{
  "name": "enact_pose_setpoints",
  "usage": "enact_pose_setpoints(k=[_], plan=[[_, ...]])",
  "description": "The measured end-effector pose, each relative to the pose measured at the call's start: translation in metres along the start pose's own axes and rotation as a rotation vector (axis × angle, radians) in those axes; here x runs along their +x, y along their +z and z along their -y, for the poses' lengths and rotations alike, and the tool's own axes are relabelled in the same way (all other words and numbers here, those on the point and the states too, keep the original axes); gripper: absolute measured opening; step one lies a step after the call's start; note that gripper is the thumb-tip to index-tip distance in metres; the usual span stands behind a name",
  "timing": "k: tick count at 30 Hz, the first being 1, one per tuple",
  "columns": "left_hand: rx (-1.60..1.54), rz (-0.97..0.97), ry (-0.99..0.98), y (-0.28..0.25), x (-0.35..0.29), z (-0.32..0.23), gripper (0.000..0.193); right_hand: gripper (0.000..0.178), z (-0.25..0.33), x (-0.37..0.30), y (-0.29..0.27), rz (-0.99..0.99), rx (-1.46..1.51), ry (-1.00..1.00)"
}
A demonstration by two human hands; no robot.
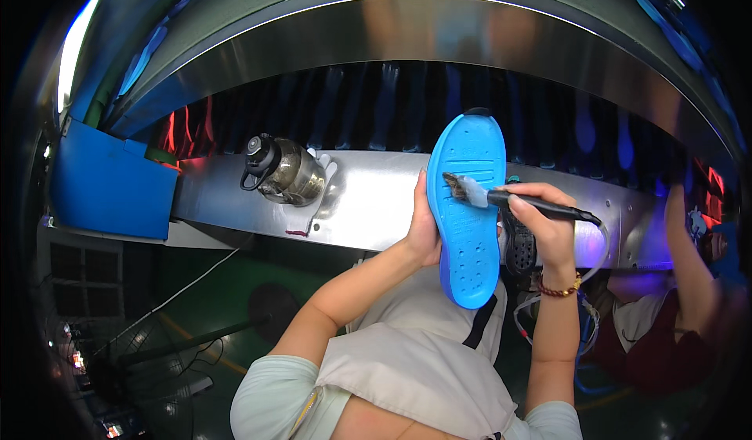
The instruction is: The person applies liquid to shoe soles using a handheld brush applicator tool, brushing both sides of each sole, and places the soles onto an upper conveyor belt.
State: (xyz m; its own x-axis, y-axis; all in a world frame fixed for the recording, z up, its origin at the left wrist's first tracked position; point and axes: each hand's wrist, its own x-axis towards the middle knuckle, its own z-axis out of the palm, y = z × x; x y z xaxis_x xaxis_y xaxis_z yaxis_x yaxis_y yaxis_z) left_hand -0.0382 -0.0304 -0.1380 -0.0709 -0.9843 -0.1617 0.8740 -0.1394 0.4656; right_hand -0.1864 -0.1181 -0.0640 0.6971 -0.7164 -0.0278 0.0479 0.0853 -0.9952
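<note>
A bright blue shoe sole (pixel 470 240) with grooves and small holes is held up in front of me, its face turned toward me and a black piece at its top end. My left hand (pixel 424 225) grips it by the left edge. In my right hand (pixel 546 225) is a black-handled brush (pixel 470 191) with a tube running from its handle end; the bristles rest against the upper half of the sole. Behind my right hand, a dark sole with holes (pixel 518 240) lies at the bench edge, partly covered.
A dark clear water bottle (pixel 283 170) lies on the metal bench (pixel 368 197) at the left, on a pale glove (pixel 325 175). Beyond the bench runs a dark slatted opening under a curved metal hood (pixel 439 29). Another person's arm (pixel 685 252) is at the right. A blue box (pixel 113 178) stands left.
</note>
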Motion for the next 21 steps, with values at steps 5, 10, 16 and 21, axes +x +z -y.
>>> enact_pose_setpoints(k=[5, 10, 16, 21], plan=[[0.048, 0.123, 0.172, 0.010, 0.004, -0.014, 0.096, 0.017, -0.010, -0.013, -0.003, 0.329, -0.048, -0.301], [0.085, -0.111, 0.361, 0.016, 0.016, -0.016, 0.099, 0.018, -0.017, -0.011, -0.003, 0.195, -0.178, -0.373], [-0.095, 0.057, 0.462, 0.026, 0.019, -0.033, 0.105, 0.020, -0.008, -0.020, -0.007, 0.027, -0.148, -0.388], [-0.073, 0.065, 0.522, 0.026, 0.013, -0.049, 0.105, 0.021, 0.000, -0.031, -0.006, 0.422, -0.295, -0.454]])
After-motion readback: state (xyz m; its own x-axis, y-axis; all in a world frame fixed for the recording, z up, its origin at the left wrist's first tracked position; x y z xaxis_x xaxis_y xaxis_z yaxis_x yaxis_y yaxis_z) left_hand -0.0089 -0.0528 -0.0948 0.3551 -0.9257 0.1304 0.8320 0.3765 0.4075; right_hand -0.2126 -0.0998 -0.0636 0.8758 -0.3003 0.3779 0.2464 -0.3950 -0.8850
